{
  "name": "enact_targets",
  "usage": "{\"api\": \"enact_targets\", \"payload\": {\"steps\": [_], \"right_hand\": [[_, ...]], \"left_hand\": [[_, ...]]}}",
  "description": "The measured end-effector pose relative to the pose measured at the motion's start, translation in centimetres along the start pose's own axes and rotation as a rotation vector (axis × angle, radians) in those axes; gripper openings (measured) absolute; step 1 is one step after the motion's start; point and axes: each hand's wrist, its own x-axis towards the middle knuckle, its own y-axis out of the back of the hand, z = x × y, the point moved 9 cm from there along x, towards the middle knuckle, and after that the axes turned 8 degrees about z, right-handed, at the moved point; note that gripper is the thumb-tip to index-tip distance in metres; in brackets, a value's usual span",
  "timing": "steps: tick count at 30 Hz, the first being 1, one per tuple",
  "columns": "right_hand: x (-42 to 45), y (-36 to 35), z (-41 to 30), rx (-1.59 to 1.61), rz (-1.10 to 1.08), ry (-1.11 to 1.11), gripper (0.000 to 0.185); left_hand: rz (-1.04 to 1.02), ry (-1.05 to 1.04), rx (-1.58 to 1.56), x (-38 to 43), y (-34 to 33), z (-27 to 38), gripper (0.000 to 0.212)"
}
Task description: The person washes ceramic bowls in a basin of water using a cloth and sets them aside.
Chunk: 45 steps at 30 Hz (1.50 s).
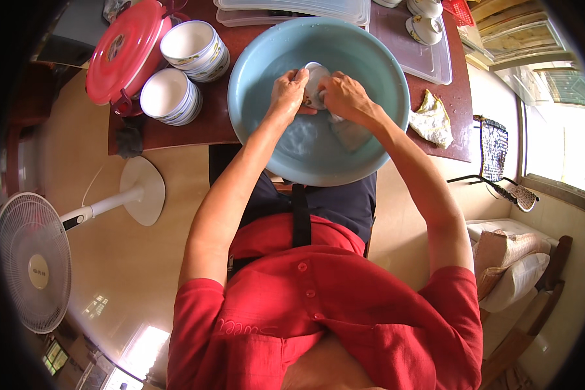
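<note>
A large blue plastic basin [253,126] holding water stands at the table's front edge, partly over my lap. Above the water, my left hand [290,92] grips a small white bowl [314,83] with a printed pattern, thumb at its rim. My right hand [348,95] presses a pale wet cloth [339,118] against the bowl's side, its fingers curled around the cloth. Part of the cloth trails down into the water below the right hand. The fingers hide much of the bowl's surface.
Two stacks of white bowls [168,92] stand left of the basin, beside a pink-lidded container [122,51]. Right are a crumpled cloth [431,119] and a translucent plastic lid [414,53] bearing upturned bowls [423,29]. A pedestal fan [34,263] stands at left.
</note>
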Motion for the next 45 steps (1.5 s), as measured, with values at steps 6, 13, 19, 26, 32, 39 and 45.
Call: {"api": "enact_targets", "payload": {"steps": [6,13,19,26,32,39,45], "right_hand": [[2.6,-1.3,3.1,0.235,0.249,-0.319,0.025],[1.7,-2.3,1.0,0.566,-0.110,-0.142,0.028],[0.2,0.2,2.5,0.114,0.140,-0.091,0.024],[1.4,1.1,4.6,0.464,0.291,-0.196,0.050],[-0.5,-1.5,0.8,-0.002,-0.033,0.011,0.067],[0.5,3.0,2.5,0.234,0.390,0.005,0.044],[0.0,5.2,-5.9,0.161,0.312,0.324,0.051]], "left_hand": [[-0.015,0.124,-0.207,-0.2,0.0,-0.2,0.036],[0.019,0.141,-0.183,-1.1,0.1,0.4,0.033],[0.222,-0.380,0.364,0.0,1.6,3.0,0.042],[0.328,-0.443,0.612,-0.1,2.4,3.0,0.050],[0.285,-0.425,0.604,-0.8,2.2,2.7,0.057],[0.186,-0.203,0.577,-0.8,1.1,2.1,0.053],[-0.004,-0.087,0.389,0.2,0.4,0.5,0.042]]}}
